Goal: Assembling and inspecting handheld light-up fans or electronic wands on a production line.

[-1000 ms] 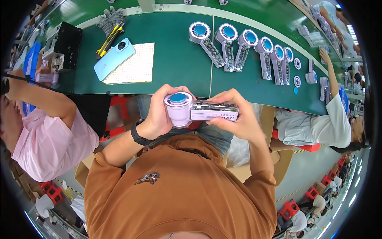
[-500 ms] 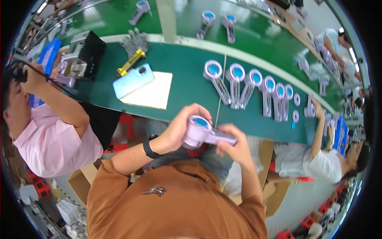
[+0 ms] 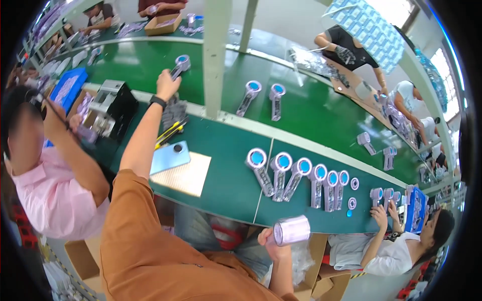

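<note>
Your right hand (image 3: pixel 273 246) is closed around a pale lilac handheld fan with cylindrical head (image 3: pixel 293 231), held near the front edge of the dark green worktop (image 3: pixel 231 175). Your left hand (image 3: pixel 167 85) is at the handle of another lilac fan with bright blue round centre (image 3: pixel 183 62), over the smooth green surface (image 3: pixel 311 128); how tightly its fingers close, I cannot tell. Better to grip the slim handle, not press the blue disc, and hold the other fan steady. The rounded shells look like glossy, hard plastic.
</note>
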A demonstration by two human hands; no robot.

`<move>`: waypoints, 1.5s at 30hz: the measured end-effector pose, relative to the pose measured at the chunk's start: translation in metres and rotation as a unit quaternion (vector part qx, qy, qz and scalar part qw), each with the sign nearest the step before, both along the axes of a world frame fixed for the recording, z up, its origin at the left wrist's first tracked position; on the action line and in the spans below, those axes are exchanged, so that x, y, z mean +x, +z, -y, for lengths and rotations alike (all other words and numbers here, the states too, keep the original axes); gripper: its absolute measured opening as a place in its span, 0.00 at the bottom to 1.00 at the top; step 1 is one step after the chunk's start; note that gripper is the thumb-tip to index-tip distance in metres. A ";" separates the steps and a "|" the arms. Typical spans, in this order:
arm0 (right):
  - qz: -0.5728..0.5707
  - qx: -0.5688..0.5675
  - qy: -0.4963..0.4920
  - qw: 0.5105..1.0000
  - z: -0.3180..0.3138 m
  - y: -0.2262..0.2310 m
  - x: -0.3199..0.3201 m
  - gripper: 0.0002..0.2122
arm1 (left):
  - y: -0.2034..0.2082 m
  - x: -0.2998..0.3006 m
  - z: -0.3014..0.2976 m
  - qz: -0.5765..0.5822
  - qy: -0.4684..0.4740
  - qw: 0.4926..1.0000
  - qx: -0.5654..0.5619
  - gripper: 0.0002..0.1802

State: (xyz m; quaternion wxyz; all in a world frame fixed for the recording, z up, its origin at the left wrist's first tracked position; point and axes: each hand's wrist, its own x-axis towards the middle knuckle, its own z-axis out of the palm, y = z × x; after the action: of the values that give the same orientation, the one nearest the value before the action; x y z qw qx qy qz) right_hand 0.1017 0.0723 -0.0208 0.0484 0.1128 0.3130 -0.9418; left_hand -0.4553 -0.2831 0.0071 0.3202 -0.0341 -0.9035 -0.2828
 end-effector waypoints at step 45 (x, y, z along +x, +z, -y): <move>-0.078 0.177 0.164 0.967 -0.009 0.010 0.045 0.17 | 0.020 0.390 -0.203 0.147 -0.126 0.979 -0.070 0.19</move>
State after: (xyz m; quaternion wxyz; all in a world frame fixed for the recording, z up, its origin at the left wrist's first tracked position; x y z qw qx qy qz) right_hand 0.1462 0.0813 -0.0106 0.1566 -0.0068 0.4916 -0.8566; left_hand -0.0656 -0.0801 0.0266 0.1424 -0.1284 -0.9466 -0.2591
